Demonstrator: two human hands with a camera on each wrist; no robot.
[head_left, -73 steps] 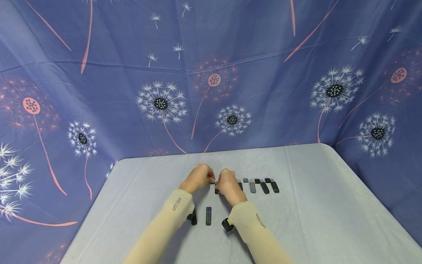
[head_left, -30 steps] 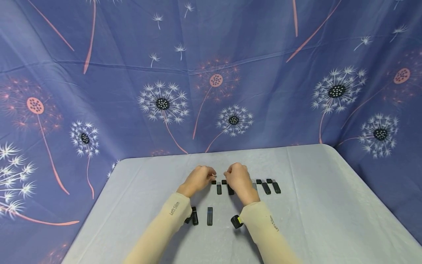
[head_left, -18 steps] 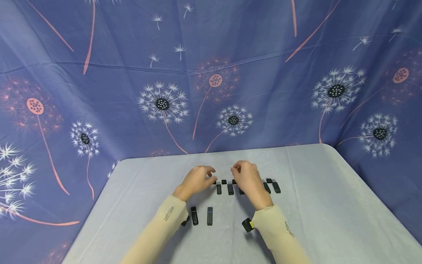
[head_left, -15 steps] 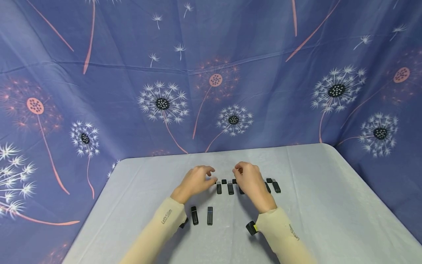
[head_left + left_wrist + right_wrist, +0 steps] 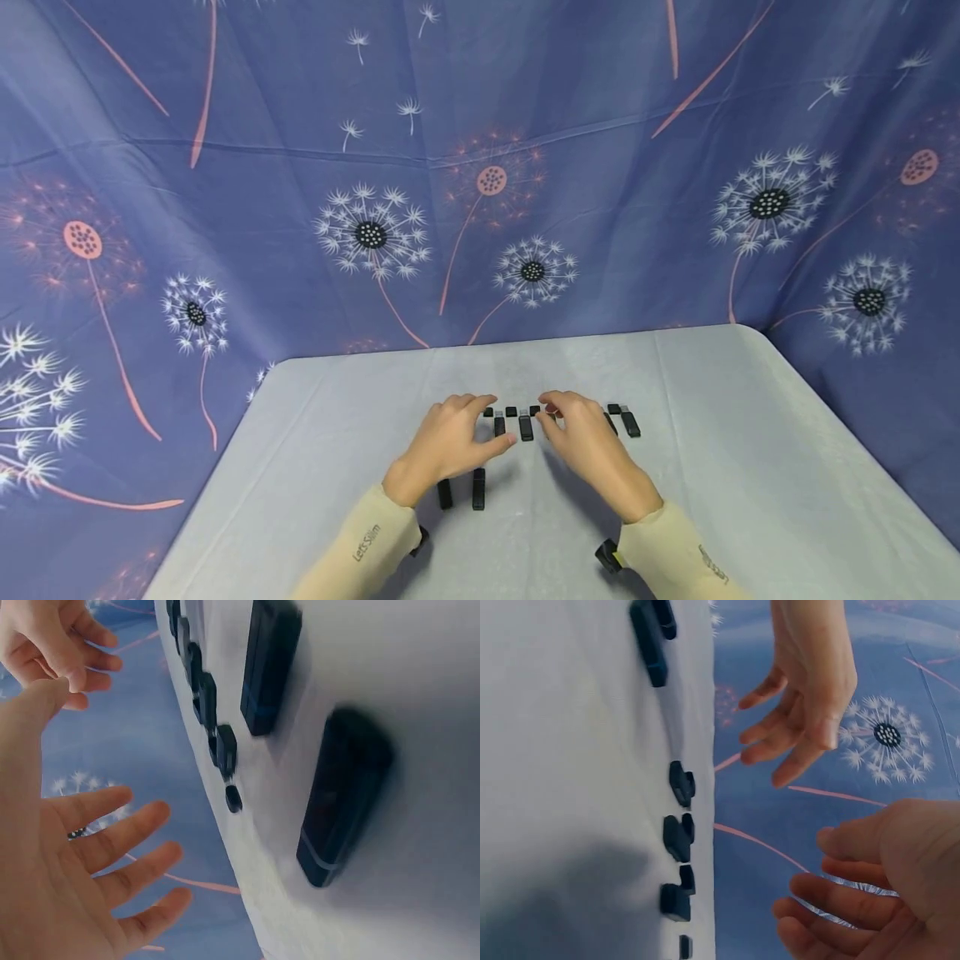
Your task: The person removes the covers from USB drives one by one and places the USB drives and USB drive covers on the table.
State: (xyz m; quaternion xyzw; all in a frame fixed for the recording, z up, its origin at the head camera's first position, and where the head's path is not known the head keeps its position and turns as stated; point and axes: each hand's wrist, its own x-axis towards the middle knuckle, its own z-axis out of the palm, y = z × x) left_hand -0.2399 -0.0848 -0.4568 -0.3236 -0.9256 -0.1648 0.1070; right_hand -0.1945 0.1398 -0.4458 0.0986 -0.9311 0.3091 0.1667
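My left hand (image 5: pixel 448 437) hovers over the left end of a row of uncapped USB sticks, its fingers spread and nothing in them. To the right, my right hand (image 5: pixel 592 442) hangs over the same row with fingers loosely bent, also holding nothing, as the right wrist view shows. Between the hands lies a black USB stick (image 5: pixel 526 427), metal plug pointing away, with its small black cap (image 5: pixel 512 412) just beyond. Another stick (image 5: pixel 499 426) sits by the left thumb. Part of the row is hidden beneath the right hand; a further black stick (image 5: pixel 631 424) shows past it.
Nearer the body lie two capped USB sticks, one (image 5: pixel 478 489) upright in view and another (image 5: pixel 445 493) partly behind the left wrist. A pale cloth covers the table (image 5: pixel 750 467). A blue dandelion-print curtain (image 5: pixel 480 100) hangs behind it.
Earlier the hands worked close together over the row, the right one moving along it rightward. Now both have come lower and nearer the body, fingers opened wider; the sticks lie where they were.
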